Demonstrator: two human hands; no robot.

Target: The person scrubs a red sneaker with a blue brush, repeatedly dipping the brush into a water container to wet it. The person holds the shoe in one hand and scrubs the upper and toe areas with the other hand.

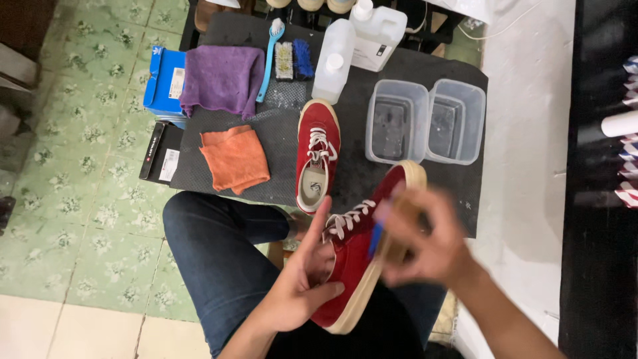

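Note:
My left hand [302, 276] grips a red suede sneaker [362, 242] with white laces and a cream sole, holding it at the heel opening above my lap. My right hand [425, 242], blurred by motion, is closed on a brush [392, 226] with a wooden back and blue bristles, pressed against the sneaker's side near the laces. The matching red sneaker [318, 154] lies on the black mat [279, 129] of the low table in front of me, toe pointing away.
On the mat lie an orange cloth [235, 158], a purple cloth [223, 80], a light-blue toothbrush [270, 56], two small brushes [293, 60], two white plastic bottles [332, 60] and two clear tubs [425, 121]. Blue and black boxes [163, 83] sit at the left edge.

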